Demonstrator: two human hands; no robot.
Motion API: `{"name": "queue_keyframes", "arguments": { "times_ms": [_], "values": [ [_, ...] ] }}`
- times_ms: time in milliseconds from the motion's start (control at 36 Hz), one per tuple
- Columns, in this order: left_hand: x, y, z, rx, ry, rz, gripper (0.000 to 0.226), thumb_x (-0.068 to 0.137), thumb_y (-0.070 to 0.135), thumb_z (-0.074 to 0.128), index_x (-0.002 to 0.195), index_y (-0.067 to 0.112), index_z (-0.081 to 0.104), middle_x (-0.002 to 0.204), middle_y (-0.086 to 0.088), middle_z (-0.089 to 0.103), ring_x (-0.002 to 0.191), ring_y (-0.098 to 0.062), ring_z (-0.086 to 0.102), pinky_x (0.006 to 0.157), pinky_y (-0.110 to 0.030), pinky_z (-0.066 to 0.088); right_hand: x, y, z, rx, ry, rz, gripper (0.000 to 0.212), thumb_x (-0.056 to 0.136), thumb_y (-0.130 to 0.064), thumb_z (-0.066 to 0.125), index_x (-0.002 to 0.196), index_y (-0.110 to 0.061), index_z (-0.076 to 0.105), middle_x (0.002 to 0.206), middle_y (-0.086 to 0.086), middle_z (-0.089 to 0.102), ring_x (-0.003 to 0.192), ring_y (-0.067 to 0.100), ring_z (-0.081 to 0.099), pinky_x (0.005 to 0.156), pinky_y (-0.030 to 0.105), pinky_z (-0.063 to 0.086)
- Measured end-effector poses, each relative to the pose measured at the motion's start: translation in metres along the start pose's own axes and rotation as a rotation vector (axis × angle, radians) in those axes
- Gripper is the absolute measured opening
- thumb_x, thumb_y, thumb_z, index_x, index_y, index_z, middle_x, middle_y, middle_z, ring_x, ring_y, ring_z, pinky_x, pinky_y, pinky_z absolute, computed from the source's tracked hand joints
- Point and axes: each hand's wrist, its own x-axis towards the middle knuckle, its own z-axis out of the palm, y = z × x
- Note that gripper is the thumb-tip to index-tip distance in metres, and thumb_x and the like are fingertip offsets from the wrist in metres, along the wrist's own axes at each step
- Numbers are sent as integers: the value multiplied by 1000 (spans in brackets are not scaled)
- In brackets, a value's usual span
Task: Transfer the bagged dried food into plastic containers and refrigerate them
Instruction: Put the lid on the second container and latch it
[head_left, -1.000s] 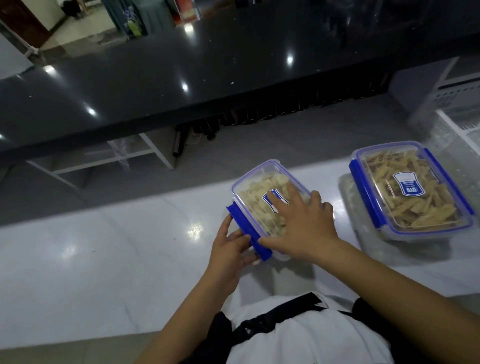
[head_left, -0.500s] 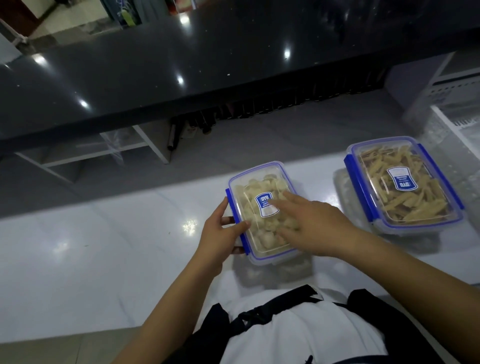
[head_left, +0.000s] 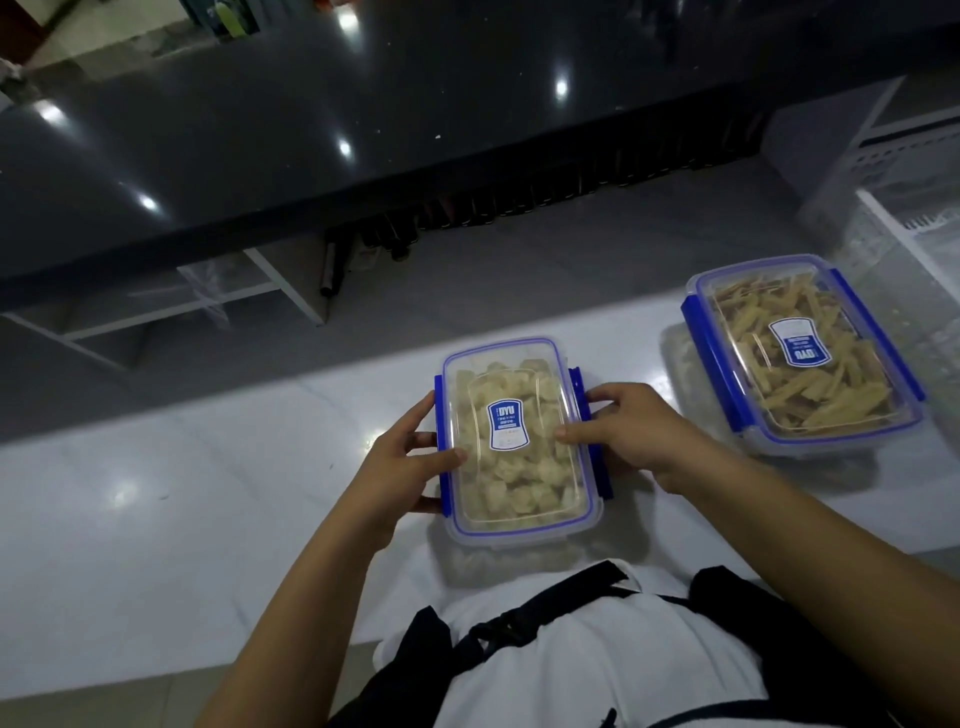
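A clear plastic container (head_left: 519, 488) with blue clasps and a blue label sits on the white counter (head_left: 182, 493) in front of me, lid on, full of pale dried chunks. My left hand (head_left: 402, 462) grips its left side, thumb on the lid, fingers at the left clasp. My right hand (head_left: 631, 434) holds its right side, thumb on the lid, fingers curled round the right clasp. A second, larger container (head_left: 802, 353) with yellowish dried strips stands shut at the right.
Behind the white counter runs a lower grey surface, then a raised glossy black countertop (head_left: 363, 104). White perforated racks or baskets (head_left: 914, 171) stand at the far right. White shelf frames (head_left: 208, 296) show under the black top.
The small container has been turned from a slant to lie straight in front of me. My right hand slid off the lid to the right clasp; the left clasp now lies flat.
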Motion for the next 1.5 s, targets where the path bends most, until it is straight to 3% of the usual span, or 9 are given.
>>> {"name": "queue_keyframes", "arguments": {
  "times_ms": [306,611,694,778,889,972,1250,1361,1500],
  "values": [
    [3,0,1,19,16,18,68,89,15,74,144,42,45,117,-3,66,102,-25,68,74,-50,62,2,5,8,-220,174,-175,56,78,-22,83,129,-21,62,80,-1,71,80,19,73,80,47,60],
    [-1,-5,5,-24,11,36,67,86,29,74,143,45,43,124,1,63,107,-22,66,71,-46,63,-9,3,-2,-243,99,-204,69,80,-29,80,141,-29,49,110,-1,68,95,17,69,78,42,61],
    [-10,-12,4,-58,16,58,79,72,42,76,143,46,40,132,4,59,109,-19,65,66,-37,63,-21,5,-9,-327,101,-277,82,80,-34,80,149,-37,35,139,-12,48,112,11,55,84,33,54],
    [-22,-26,4,11,-47,136,93,71,42,78,149,49,29,141,12,51,120,-16,60,77,-33,62,-43,17,-8,-407,37,-395,88,77,-41,81,145,-53,25,140,-26,33,125,2,39,94,28,44],
    [-36,-41,10,248,-181,314,105,66,40,84,144,60,17,144,32,36,132,2,45,96,-21,52,-57,40,6,-782,-27,-416,109,66,-73,71,148,-58,-1,165,-13,0,152,15,2,122,47,18],
    [-31,-45,14,347,-163,443,108,62,47,84,146,57,17,149,29,30,138,4,36,100,-20,50,-55,50,19,-1018,40,-420,99,82,-63,64,151,-50,-6,164,-9,-17,150,17,-20,121,44,-1],
    [20,-44,27,477,-196,622,120,62,55,89,155,43,14,156,13,30,141,-14,38,105,-45,50,-68,35,27,-1187,402,-214,80,92,-54,57,153,-47,6,165,-4,10,151,30,-9,120,56,3],
    [32,-29,45,546,-175,693,121,57,73,75,154,43,11,157,8,28,140,-14,37,109,-45,46,-64,29,24,-1216,501,-134,78,93,-45,60,153,-45,9,164,-4,10,151,33,-8,119,59,2],
    [38,-21,58,568,-213,732,119,64,57,84,156,35,12,157,3,25,136,-19,42,105,-37,49,-71,27,16,-1142,506,-69,77,93,-40,60,153,-47,11,165,-10,7,151,33,-9,120,58,-1]
  ]
}}
